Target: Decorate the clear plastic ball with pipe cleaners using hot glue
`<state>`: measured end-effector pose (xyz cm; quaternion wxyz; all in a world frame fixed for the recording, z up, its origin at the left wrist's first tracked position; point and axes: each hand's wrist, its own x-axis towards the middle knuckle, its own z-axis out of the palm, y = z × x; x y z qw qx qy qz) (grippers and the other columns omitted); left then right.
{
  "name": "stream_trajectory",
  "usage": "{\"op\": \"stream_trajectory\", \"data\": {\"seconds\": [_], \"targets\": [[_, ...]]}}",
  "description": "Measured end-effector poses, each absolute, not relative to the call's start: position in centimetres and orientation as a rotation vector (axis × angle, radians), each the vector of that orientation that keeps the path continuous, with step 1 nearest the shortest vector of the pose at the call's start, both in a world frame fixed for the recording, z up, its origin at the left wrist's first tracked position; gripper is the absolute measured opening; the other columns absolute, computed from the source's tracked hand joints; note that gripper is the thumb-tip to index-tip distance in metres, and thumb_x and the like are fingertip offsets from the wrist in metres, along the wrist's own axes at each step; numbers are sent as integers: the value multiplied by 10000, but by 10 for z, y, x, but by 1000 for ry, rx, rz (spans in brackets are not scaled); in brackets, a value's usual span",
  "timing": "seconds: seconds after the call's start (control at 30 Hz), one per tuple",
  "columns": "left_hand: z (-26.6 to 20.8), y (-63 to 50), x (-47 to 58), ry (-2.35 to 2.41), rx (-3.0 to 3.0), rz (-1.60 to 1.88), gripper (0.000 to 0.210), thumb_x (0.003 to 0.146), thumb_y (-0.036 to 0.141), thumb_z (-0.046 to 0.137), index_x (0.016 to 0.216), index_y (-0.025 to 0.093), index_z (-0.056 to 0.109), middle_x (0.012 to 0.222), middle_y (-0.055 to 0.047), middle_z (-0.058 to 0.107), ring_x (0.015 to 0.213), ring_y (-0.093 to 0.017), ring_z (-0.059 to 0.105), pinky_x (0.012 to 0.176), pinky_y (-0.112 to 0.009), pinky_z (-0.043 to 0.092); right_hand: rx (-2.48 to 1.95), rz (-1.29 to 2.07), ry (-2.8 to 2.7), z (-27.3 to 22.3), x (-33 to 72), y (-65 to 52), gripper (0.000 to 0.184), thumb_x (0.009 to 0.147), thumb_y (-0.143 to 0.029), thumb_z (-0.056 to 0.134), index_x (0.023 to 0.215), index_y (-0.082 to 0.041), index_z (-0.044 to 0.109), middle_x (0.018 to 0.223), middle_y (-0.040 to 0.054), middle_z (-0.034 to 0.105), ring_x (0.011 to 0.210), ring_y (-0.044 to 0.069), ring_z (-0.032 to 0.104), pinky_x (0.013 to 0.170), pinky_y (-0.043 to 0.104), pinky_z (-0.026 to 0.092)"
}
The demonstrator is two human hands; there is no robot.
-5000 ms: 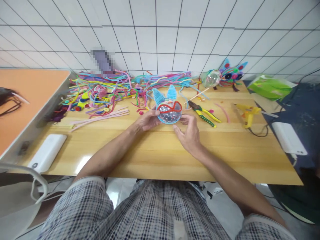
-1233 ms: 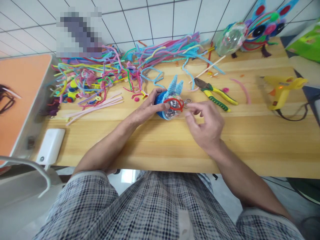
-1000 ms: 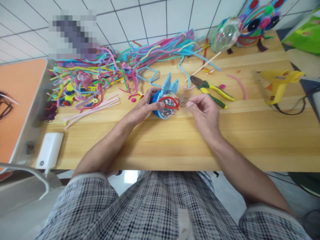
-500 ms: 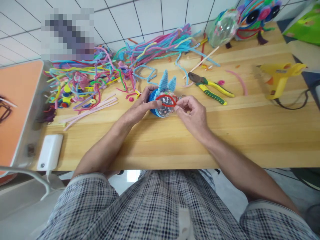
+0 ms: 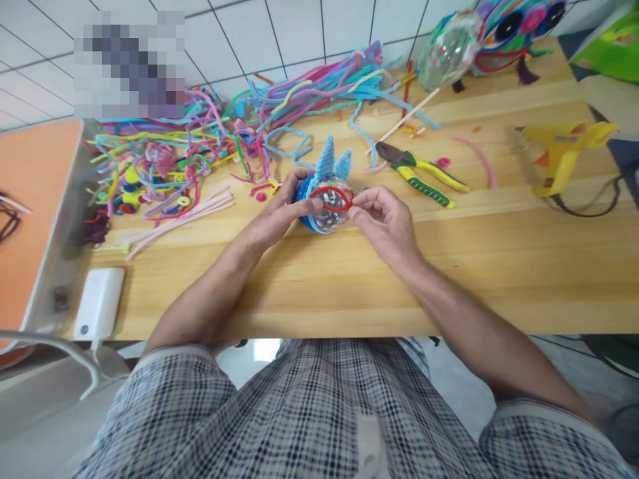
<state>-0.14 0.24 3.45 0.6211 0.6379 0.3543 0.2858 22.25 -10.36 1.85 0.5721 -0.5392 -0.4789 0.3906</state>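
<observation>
Between my hands is a clear, rounded craft piece point(image 5: 330, 223), partly wrapped in blue pipe cleaner, with two pointed light-blue ears point(image 5: 327, 159) on its far side. My left hand point(image 5: 287, 207) grips its blue-wrapped left side, the thumb lying over the front. A red pipe-cleaner loop point(image 5: 331, 190) lies against the clear face, its left part under or beside that thumb. At the loop's right end my right hand point(image 5: 383, 218) pinches with thumb and index finger. The fingertips hide exactly how the red end meets the surface.
Pliers point(image 5: 417, 173) with yellow-green handles lie right of the piece, a yellow glue gun point(image 5: 562, 156) farther right. Bundled pipe cleaners point(image 5: 319, 90) run along the wall. Several pale pink strips point(image 5: 182, 219) and a white power bank point(image 5: 100, 304) are at left. A decorated clear bottle point(image 5: 446, 56) stands behind.
Both hands keep their hold on the piece and the red loop. Only a slight shift of the camera view shows.
</observation>
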Motion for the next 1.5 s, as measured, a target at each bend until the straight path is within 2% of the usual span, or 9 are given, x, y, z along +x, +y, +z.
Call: {"op": "stream_trajectory", "data": {"seconds": [0.2,0.43,0.7,0.87,1.27,1.5], "targets": [[36,1,1,814,1476,657,693,842,537,918,1424,316,614,1408,-40,788,1404,-339,721,1138,-450,617,-1263,955,-1082,20,220,-103,286,930,-473,905,985,-286,696,887,-24,813,817,181,768,776,351,644],[34,1,2,835,1497,658,760,826,530,930,1480,319,606,1500,-54,771,1450,-356,712,1202,-486,628,-1300,877,-1137,14,220,-102,345,965,-559,899,992,-298,676,874,-38,783,797,170,744,753,344,610],[34,-2,0,868,1589,650,796,868,590,914,1527,313,566,1442,-56,750,1414,-371,675,1233,-505,584,-1330,858,-1145,17,219,-102,310,951,-465,916,985,-297,658,854,-46,772,771,165,731,709,328,577],[36,-3,-2,857,1619,624,793,899,653,894,1553,341,572,1483,-59,732,1451,-376,658,1264,-537,567,-1355,834,-1153,17,219,-102,309,954,-465,919,983,-299,661,841,-52,770,757,164,722,704,331,569],[36,-3,0,847,1619,635,892,834,739,956,1529,329,577,1525,-79,722,1466,-394,661,1325,-630,546,-1371,819,-1198,19,220,-104,307,973,-469,908,994,-302,652,842,-53,764,750,163,718,698,334,565],[35,-4,0,851,1644,646,838,870,727,937,1531,343,594,1490,-73,716,1456,-390,645,1312,-609,530,-1357,811,-1185,18,220,-104,267,961,-390,906,993,-300,656,852,-57,782,755,161,723,716,336,568]]}}
